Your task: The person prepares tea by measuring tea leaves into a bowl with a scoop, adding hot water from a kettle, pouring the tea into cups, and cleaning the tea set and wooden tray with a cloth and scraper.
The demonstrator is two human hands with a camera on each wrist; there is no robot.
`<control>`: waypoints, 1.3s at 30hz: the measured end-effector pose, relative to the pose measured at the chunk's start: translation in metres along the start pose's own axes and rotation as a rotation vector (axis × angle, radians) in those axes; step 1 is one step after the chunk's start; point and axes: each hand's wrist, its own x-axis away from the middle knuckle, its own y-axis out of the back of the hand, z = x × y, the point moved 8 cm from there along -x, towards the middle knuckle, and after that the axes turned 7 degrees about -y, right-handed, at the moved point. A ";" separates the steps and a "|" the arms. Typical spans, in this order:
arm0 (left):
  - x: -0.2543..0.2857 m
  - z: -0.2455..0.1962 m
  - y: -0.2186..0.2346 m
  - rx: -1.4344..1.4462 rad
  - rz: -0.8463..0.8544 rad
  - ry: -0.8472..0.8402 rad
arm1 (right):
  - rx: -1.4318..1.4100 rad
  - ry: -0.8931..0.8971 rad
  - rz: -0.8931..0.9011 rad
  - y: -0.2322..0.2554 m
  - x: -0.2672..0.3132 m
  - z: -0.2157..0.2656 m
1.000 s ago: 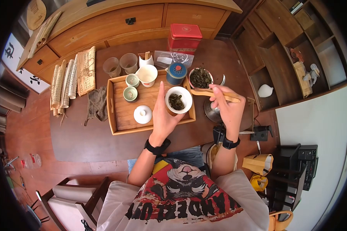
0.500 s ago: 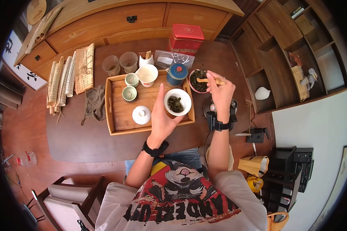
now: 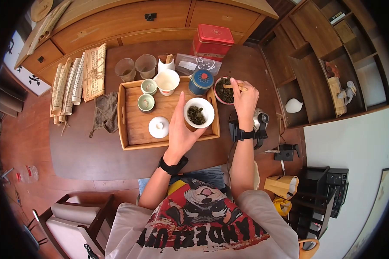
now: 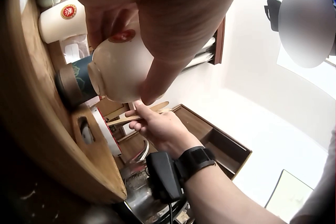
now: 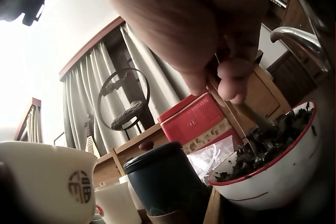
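My left hand (image 3: 180, 136) grips a small white tea bowl (image 3: 208, 113) above the tray's right side, thumb and fingers on either side of it. Dark, curled tea leaves (image 3: 196, 115) lie inside. With its fingertips my right hand (image 3: 247, 102) pinches a slim wooden tea tool (image 3: 241, 88). The tool's tip reaches into a red-rimmed white bowl (image 5: 273, 195), heaped with dark tea leaves (image 5: 278, 137), just right of the tray. A white lid (image 3: 159, 127) rests on the wooden tray (image 3: 136, 131).
Two small green cups (image 3: 146, 102) and a white pitcher (image 3: 167, 82) occupy the tray's back. Beside them stands a blue canister (image 3: 201, 81), with a red tin (image 3: 212, 41) farther back. A metal kettle (image 3: 261, 121) stands by my right wrist. Paper scrolls (image 3: 69, 88) and a brown cloth (image 3: 105, 113) lie left.
My right hand has moved from beside the left hand's bowl to the bowl of leaves, dipping the wooden tool's tip in. The left hand still holds its bowl in nearly the same place.
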 end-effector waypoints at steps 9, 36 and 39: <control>-0.002 -0.002 -0.005 -0.039 0.022 -0.024 | -0.140 -0.395 0.146 0.014 0.009 -0.010; -0.014 -0.010 -0.038 -0.110 0.054 -0.096 | -0.358 -0.407 0.043 0.072 0.003 0.009; -0.012 -0.008 -0.042 -0.092 0.051 -0.069 | -0.458 -0.472 0.063 0.090 0.011 0.019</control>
